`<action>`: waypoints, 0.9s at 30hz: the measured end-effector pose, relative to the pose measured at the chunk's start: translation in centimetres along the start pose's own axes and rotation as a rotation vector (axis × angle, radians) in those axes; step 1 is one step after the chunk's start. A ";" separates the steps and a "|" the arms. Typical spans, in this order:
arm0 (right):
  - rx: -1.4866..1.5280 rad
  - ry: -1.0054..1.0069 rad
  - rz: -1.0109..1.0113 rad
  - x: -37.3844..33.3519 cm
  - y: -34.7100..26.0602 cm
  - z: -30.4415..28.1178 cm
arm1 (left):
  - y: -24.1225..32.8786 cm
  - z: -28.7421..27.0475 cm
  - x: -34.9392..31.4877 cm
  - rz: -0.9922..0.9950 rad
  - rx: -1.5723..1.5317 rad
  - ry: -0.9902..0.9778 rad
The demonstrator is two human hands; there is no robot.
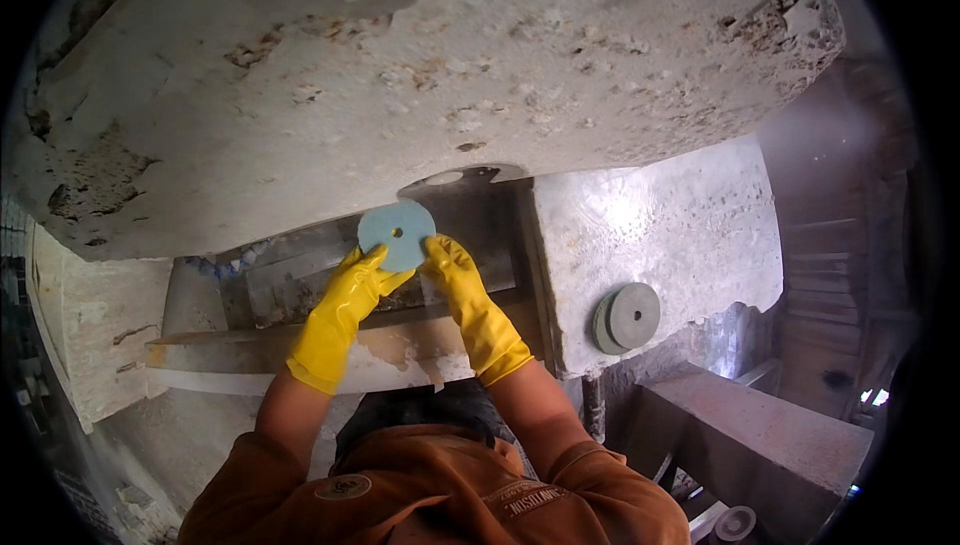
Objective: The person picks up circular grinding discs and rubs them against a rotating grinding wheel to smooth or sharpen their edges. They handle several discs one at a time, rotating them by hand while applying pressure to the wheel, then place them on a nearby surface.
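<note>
A flat, round, pale blue-green disc [408,221] with a small hole in its middle is held up between my two hands. My left hand [366,273], in a yellow rubber glove, grips its lower left edge, thumb on the face. In a matching glove, my right hand [451,261] pinches the right edge. Behind the disc, under a large crusted whitish casing [480,75], lies a dark recess [490,230] where part of a curved edge shows. Two grey-green discs [634,317] with centre holes lie overlapped on a pale, wet-looking ledge [680,235] to the right.
Across the front of the recess runs a worn beam [240,355] with a white strip along it. A pale block [95,315] stands at the left. At the lower right are a dusty box-shaped beam [760,420] and a small pale round piece [735,523].
</note>
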State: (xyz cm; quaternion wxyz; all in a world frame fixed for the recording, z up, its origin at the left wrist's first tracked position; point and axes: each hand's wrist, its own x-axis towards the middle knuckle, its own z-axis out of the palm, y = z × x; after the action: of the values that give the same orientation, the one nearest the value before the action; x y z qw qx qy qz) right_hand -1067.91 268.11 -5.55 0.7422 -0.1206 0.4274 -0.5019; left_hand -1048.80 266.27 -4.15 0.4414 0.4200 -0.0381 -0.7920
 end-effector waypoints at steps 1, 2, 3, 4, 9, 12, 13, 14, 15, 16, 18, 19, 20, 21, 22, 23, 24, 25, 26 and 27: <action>0.002 -0.004 -0.018 0.0 0.3 0.2 | -0.3 -0.2 0.5 0.005 -0.045 -0.015; 0.002 -0.005 -0.038 0.0 0.6 0.2 | -0.7 -0.4 1.2 0.007 -0.091 -0.033; 0.001 -0.012 -0.057 0.0 0.9 0.3 | -1.1 -0.8 1.9 0.015 -0.137 -0.050; -0.031 -0.036 -0.060 0.3 1.6 0.0 | -1.4 -2.2 3.1 -0.075 -0.314 -0.077; -0.100 -0.053 -0.139 0.4 1.1 1.9 | -1.8 -1.5 5.1 -0.029 -0.155 0.013; -0.117 -0.047 -0.239 1.5 0.8 3.0 | -1.8 -0.5 5.5 -0.003 -0.236 -0.001; -0.103 -0.040 -0.265 2.1 0.9 3.0 | -1.8 -0.2 5.7 0.007 -0.234 0.008; -0.088 -0.032 -0.290 2.5 0.8 3.1 | -1.6 0.5 5.6 0.017 -0.232 0.019; -0.106 -0.026 -0.297 2.8 0.7 3.1 | -1.3 1.0 5.6 0.027 -0.229 0.030; -0.124 -0.020 -0.305 3.1 0.5 3.1 | -1.1 1.1 5.8 -0.007 -0.286 0.006; -0.136 0.000 -0.305 3.5 0.3 3.2 | -0.6 0.9 6.4 -0.069 -0.403 -0.046; -0.126 0.015 -0.296 3.9 0.3 3.3 | -0.6 0.9 6.7 -0.030 -0.333 -0.037; -0.118 0.030 -0.285 4.2 0.3 3.4 | -0.8 0.7 7.2 0.009 -0.264 -0.027; -0.143 0.011 -0.271 4.5 0.2 3.3 | -0.8 0.5 7.6 0.048 -0.195 -0.016; -0.169 -0.009 -0.256 4.8 -0.1 3.0 | -0.8 0.3 8.1 0.152 0.001 -0.069; -0.196 -0.025 -0.242 5.1 -0.3 2.8 | -1.0 -0.3 8.8 0.251 0.196 -0.123; -0.167 -0.018 -0.260 6.1 0.1 2.1 | -1.1 -0.6 9.7 0.349 0.394 -0.184; -0.138 -0.011 -0.279 7.5 0.9 1.0 | -1.2 -1.0 10.6 0.446 0.592 -0.246; -0.109 -0.004 -0.294 8.7 1.6 0.0 | -1.4 -1.5 11.6 0.528 0.729 -0.291; -0.152 0.011 -0.277 9.4 1.5 -0.5 | -1.5 -2.1 12.7 0.507 0.722 -0.299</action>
State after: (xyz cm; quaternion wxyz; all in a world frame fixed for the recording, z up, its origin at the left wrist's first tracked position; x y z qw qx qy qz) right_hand -1066.03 260.94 -11.60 0.6521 -0.2312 0.4476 -0.5665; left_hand -1051.61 258.61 -14.17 0.4362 0.4056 -0.4758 -0.6471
